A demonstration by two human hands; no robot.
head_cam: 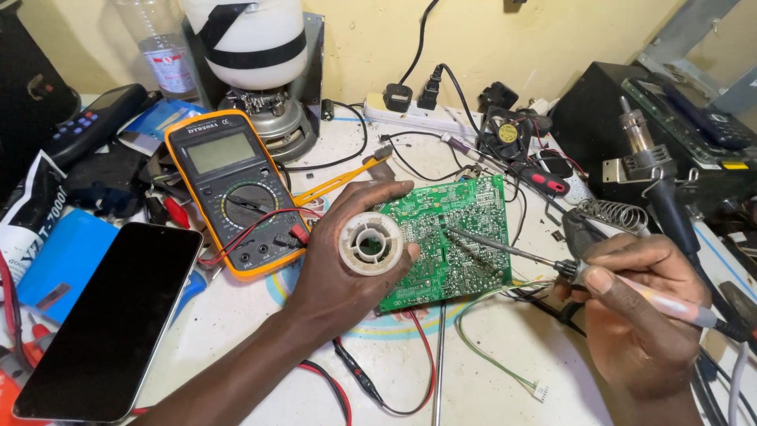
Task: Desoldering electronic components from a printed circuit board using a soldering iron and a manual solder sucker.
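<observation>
the circuit board (449, 237) could get bridged joints, we judge, if our right hand (631, 315), fingers clamped on the soldering iron (505, 251), slips while our left hand (347, 252) grips the solder spool (371, 243).

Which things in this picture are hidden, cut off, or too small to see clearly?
Head view:
- Circuit board: its left edge is hidden behind the left hand and the white spool.
- Soldering iron: whether the tip touches the board is too small to tell; the right hand covers its grip.
- Phone: bottom corner is cut off by the frame edge.
- Multimeter: the dial setting is too small.
</observation>
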